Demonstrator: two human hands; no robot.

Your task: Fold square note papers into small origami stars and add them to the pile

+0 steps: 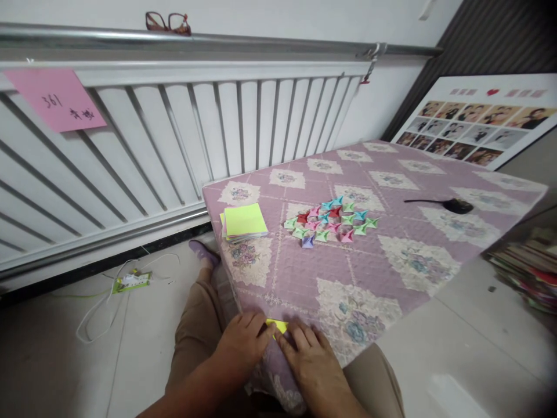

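A small piece of yellow paper (277, 325) lies at the near edge of the table, between my two hands. My left hand (246, 342) presses on its left side, fingers curled together. My right hand (311, 354) holds its right side, with thumb and fingertips on the paper. Both hands hide part of it. Farther left on the table sits a stack of square paper sheets (246, 220), yellow-green on top. Several small folded paper pieces (334, 213) in red, pink, green, blue and purple stand grouped in the middle.
The tablecloth (304, 278) is purple with flowers. A black utensil (456, 205) rests on its right part, before a photo board (474, 122). A white radiator (243, 122) runs behind. Glasses (167, 23) sit on the pipe; a power strip (131, 281) lies on the floor.
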